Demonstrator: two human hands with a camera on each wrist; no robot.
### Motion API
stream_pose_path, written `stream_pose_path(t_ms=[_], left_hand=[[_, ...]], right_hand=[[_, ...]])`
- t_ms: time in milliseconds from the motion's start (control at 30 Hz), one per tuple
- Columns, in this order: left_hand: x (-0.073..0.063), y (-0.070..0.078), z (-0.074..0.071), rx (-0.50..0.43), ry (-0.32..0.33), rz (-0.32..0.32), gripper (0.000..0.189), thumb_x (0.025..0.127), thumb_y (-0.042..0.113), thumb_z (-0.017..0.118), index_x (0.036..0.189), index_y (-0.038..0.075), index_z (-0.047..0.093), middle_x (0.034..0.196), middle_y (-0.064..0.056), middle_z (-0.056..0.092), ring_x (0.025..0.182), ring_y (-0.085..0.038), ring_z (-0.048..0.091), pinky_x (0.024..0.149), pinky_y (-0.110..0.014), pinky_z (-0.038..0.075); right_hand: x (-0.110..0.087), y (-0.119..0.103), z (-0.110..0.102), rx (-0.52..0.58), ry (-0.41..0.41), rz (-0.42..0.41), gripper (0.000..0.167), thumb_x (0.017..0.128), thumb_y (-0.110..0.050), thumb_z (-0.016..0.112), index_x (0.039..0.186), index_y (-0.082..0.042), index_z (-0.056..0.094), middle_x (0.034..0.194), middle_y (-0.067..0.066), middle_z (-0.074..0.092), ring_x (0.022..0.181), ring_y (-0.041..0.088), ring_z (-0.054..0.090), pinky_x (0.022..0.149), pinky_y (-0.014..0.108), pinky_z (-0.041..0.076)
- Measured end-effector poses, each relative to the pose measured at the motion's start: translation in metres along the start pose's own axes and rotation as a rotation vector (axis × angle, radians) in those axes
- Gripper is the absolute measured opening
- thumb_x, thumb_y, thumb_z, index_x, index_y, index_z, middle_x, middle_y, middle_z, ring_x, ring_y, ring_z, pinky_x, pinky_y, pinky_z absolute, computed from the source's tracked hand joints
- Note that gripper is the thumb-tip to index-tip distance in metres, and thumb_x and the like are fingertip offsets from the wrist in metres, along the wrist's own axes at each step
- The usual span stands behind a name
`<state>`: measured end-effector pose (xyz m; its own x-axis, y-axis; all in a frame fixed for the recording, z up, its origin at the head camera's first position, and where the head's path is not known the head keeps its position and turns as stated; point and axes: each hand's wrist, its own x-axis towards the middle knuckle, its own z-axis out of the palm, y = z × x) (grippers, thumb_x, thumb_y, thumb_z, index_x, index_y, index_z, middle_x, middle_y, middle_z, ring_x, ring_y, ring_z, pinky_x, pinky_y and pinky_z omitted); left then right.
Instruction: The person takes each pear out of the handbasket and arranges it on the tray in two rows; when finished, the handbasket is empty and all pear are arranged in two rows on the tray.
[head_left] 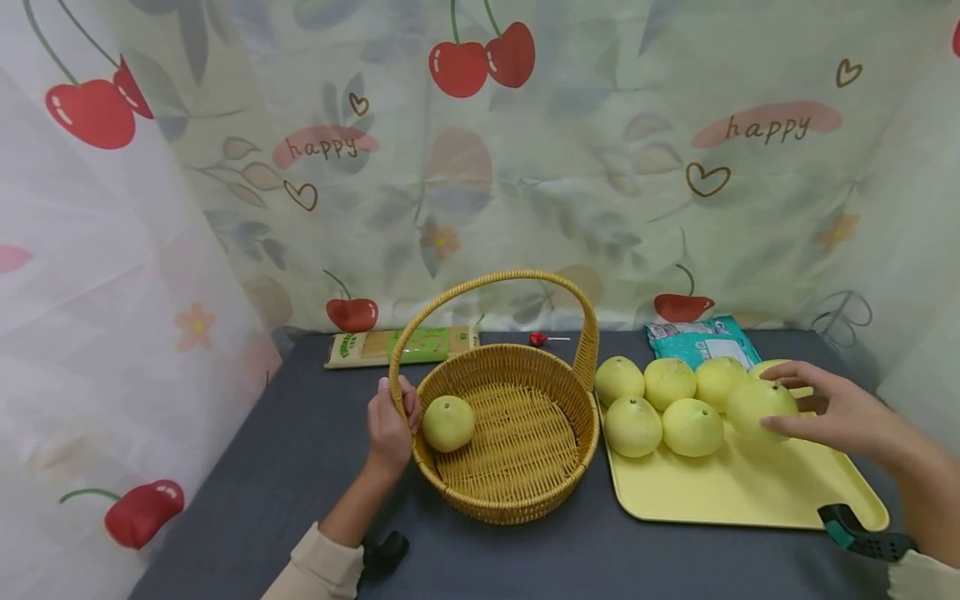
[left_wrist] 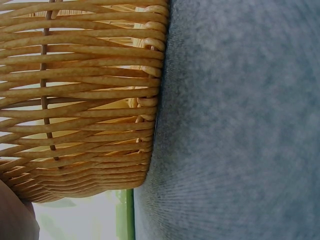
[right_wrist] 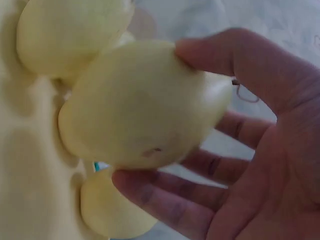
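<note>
My left hand (head_left: 392, 421) grips the handle of a round wicker basket (head_left: 517, 504) where it meets the left rim. Inside the basket, against its left wall, lies one pale yellow-green pomelo (head_left: 449, 423). My right hand (head_left: 847, 412) holds another pomelo (head_left: 761, 408) between thumb and fingers over the yellow tray (head_left: 750, 500). From the right wrist view this pomelo (right_wrist: 145, 105) looks tilted; whether it still touches the tray is unclear. Several more pomelos, such as the front one (head_left: 693, 427), sit in two rows on the tray's left and back parts. Woven basket side (left_wrist: 85, 90) fills much of the left wrist view.
Behind the basket lie a green-and-tan packet (head_left: 420, 344) and a red lollipop (head_left: 538, 338). A teal packet (head_left: 701, 340) is behind the tray. All stand on a dark grey table (head_left: 300, 467), with printed curtains (head_left: 525, 183) at the back and sides.
</note>
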<state>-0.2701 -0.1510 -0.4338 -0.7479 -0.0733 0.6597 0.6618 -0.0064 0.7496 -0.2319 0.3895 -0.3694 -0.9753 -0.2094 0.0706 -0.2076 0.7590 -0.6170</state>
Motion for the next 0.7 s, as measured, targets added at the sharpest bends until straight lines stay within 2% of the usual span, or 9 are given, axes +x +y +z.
stream_pose_path(t_ms=[133,233,267,400,467,600,633,700], left_hand=[[0.0,0.0,0.0,-0.007,0.0,0.004,0.06,0.112,0.032,0.016,0.068,-0.003,0.037,0.051,-0.009,0.033,0.039,-0.018,0.03,0.038,-0.03,0.029],[0.001,0.001,-0.001,-0.004,0.006,0.006,0.06,0.112,0.032,0.016,0.068,-0.003,0.036,0.051,-0.01,0.033,0.039,-0.018,0.03,0.038,-0.03,0.028],[0.001,0.001,-0.001,-0.002,0.008,0.004,0.06,0.112,0.033,0.016,0.068,-0.003,0.036,0.051,-0.01,0.033,0.039,-0.018,0.03,0.038,-0.03,0.028],[0.0,0.001,-0.002,0.01,0.009,-0.013,0.061,0.112,0.035,0.016,0.068,-0.002,0.036,0.051,-0.01,0.033,0.04,-0.018,0.03,0.039,-0.03,0.029],[0.0,0.001,-0.001,0.008,0.008,-0.017,0.062,0.112,0.035,0.016,0.068,-0.002,0.036,0.051,-0.01,0.034,0.04,-0.019,0.03,0.039,-0.031,0.029],[-0.001,0.0,-0.001,0.015,0.013,-0.011,0.061,0.112,0.035,0.015,0.067,-0.002,0.036,0.051,-0.009,0.034,0.039,-0.019,0.03,0.038,-0.03,0.029],[-0.001,0.0,0.0,0.02,0.013,-0.006,0.061,0.112,0.034,0.015,0.067,-0.001,0.037,0.05,-0.009,0.034,0.039,-0.018,0.031,0.038,-0.03,0.029],[0.0,-0.001,0.0,0.032,0.014,-0.002,0.061,0.112,0.034,0.015,0.067,-0.001,0.037,0.05,-0.009,0.034,0.039,-0.018,0.031,0.038,-0.029,0.029]], right_hand=[[0.002,0.014,0.003,-0.016,0.056,-0.075,0.04,0.091,-0.012,0.076,0.124,0.001,0.057,0.118,0.016,0.058,0.099,0.017,0.065,0.068,0.028,0.053],[0.005,0.02,0.004,-0.021,0.079,-0.113,0.03,0.091,-0.008,0.075,0.117,-0.001,0.062,0.109,0.007,0.062,0.091,-0.006,0.058,0.069,0.025,0.054],[0.006,0.02,0.004,-0.022,0.071,-0.119,0.03,0.091,-0.009,0.075,0.117,-0.001,0.062,0.109,0.005,0.061,0.091,-0.008,0.057,0.071,0.025,0.053],[0.009,0.02,0.005,-0.024,0.0,-0.114,0.032,0.091,-0.013,0.076,0.119,-0.003,0.063,0.112,0.006,0.061,0.094,-0.007,0.057,0.074,0.024,0.052],[0.01,0.018,0.005,-0.024,-0.031,-0.067,0.036,0.092,-0.017,0.075,0.121,-0.001,0.062,0.116,0.011,0.061,0.099,0.005,0.062,0.074,0.026,0.053],[0.007,0.018,0.003,0.006,-0.118,0.088,0.053,0.096,-0.028,0.071,0.129,0.009,0.053,0.118,0.023,0.06,0.101,0.031,0.064,0.073,0.037,0.057],[0.006,0.019,0.002,0.016,-0.133,0.114,0.056,0.096,-0.03,0.07,0.13,0.011,0.051,0.117,0.025,0.059,0.1,0.036,0.064,0.072,0.04,0.058],[0.004,0.021,0.002,0.027,-0.148,0.141,0.059,0.097,-0.031,0.069,0.132,0.012,0.048,0.114,0.024,0.061,0.095,0.032,0.065,0.071,0.042,0.059]])
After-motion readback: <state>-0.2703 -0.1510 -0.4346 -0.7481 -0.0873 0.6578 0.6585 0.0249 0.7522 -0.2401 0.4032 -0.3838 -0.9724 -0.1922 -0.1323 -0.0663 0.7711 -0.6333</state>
